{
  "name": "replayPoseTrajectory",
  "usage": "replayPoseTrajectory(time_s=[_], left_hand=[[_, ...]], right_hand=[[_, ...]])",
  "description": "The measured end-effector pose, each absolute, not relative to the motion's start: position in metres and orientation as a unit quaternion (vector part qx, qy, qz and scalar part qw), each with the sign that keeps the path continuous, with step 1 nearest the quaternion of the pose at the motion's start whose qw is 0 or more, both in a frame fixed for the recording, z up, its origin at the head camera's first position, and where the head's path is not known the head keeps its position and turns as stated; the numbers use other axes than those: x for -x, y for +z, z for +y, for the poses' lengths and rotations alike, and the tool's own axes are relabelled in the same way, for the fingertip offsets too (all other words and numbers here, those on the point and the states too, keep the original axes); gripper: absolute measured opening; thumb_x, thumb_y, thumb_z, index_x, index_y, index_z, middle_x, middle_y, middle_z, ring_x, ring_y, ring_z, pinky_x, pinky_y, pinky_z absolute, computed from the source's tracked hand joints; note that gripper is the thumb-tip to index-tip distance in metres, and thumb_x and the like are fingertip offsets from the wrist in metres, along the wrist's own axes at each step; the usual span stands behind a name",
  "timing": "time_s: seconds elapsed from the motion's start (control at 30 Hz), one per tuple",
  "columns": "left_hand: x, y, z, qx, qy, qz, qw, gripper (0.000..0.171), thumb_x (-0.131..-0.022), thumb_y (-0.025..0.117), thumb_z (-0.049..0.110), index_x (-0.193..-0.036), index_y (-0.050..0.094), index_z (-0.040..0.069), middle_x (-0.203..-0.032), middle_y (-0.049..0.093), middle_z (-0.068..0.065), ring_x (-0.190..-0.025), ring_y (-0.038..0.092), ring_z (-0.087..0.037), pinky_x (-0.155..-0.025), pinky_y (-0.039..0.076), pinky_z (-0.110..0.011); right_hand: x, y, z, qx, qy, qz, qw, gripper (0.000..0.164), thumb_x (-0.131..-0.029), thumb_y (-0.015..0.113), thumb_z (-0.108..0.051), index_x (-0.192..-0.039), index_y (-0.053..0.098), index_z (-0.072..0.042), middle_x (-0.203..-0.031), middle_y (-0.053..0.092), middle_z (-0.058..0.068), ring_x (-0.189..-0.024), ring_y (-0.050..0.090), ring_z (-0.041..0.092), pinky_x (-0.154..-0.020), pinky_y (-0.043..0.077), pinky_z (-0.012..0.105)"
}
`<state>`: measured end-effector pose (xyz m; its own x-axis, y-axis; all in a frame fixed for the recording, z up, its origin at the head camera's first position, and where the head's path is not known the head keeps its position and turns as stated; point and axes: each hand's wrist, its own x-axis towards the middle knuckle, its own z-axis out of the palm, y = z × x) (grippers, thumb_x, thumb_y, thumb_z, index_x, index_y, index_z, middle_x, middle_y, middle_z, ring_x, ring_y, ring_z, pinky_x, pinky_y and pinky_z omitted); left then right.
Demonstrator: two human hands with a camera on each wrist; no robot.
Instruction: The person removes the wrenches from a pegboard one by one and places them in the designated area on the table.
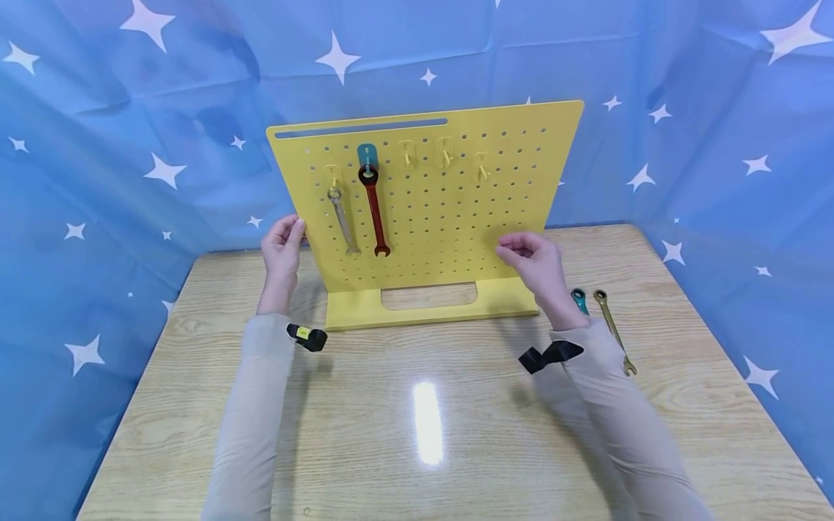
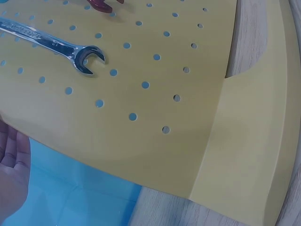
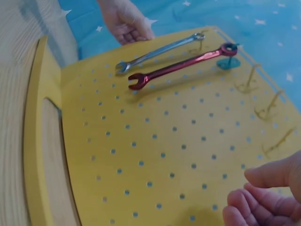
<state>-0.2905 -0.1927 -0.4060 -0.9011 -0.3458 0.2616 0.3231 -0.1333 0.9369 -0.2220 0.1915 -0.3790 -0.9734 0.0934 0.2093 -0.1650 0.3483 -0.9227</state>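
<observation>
A yellow pegboard stands on the table, leaning back on its base. My left hand grips its left edge. My right hand is in front of the board's lower right part, fingers loosely curled around nothing. Two combination wrenches hang on the board by their ring ends. The silver wrench is on a yellow hook at the far left, and the red wrench beside it is on a teal hook. In the right wrist view both open ends of the silver wrench and red wrench point toward the base.
Three bare yellow hooks, among them the rightmost hook, line the board's upper part. On the table, right of the board, lie a teal wrench, partly hidden by my arm, and a gold wrench. Behind hangs a blue star-patterned cloth.
</observation>
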Motion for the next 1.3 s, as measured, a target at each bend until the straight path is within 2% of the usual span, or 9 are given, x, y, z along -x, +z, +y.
replayPoseTrajectory(time_s=[0.3, 0.57, 0.97, 1.3], left_hand=[[0.291, -0.406, -0.193, -0.012, -0.751, -0.622, 0.222, 0.017, -0.091, 0.06, 0.007, -0.082, 0.066, 0.021, -0.075, 0.064, 0.007, -0.069, 0.059, -0.007, -0.066, 0.051, -0.017], [0.291, -0.406, -0.193, -0.013, -0.751, -0.622, 0.22, 0.016, -0.091, 0.061, 0.007, -0.082, 0.066, 0.02, -0.075, 0.064, 0.006, -0.069, 0.059, -0.007, -0.068, 0.051, -0.02], [0.292, -0.405, -0.192, -0.014, -0.755, -0.616, 0.224, 0.021, -0.09, 0.061, 0.004, -0.08, 0.066, 0.022, -0.074, 0.063, 0.006, -0.066, 0.058, -0.007, -0.063, 0.05, -0.016], [0.293, -0.405, -0.193, -0.013, -0.754, -0.617, 0.224, 0.021, -0.09, 0.061, 0.004, -0.079, 0.066, 0.021, -0.073, 0.063, 0.005, -0.067, 0.058, -0.007, -0.065, 0.051, -0.02]], right_hand=[[0.231, -0.368, 0.169, -0.051, 0.594, -0.794, 0.119, 0.02, -0.085, 0.067, -0.003, -0.102, 0.064, 0.009, -0.082, 0.06, -0.005, -0.071, 0.054, 0.006, -0.063, 0.046, 0.015], [0.238, -0.362, 0.146, -0.071, 0.621, -0.775, 0.095, 0.021, -0.085, 0.066, -0.001, -0.102, 0.063, 0.011, -0.087, 0.063, 0.011, -0.07, 0.057, 0.005, -0.066, 0.05, 0.016], [0.251, -0.362, 0.111, -0.095, 0.642, -0.758, 0.059, 0.023, -0.085, 0.066, -0.001, -0.106, 0.063, 0.009, -0.089, 0.064, 0.006, -0.075, 0.058, 0.008, -0.07, 0.051, 0.019], [0.263, -0.363, 0.075, -0.127, 0.661, -0.739, 0.036, 0.028, -0.085, 0.068, -0.003, -0.111, 0.063, 0.006, -0.106, 0.066, 0.019, -0.087, 0.062, 0.014, -0.08, 0.052, 0.025]])
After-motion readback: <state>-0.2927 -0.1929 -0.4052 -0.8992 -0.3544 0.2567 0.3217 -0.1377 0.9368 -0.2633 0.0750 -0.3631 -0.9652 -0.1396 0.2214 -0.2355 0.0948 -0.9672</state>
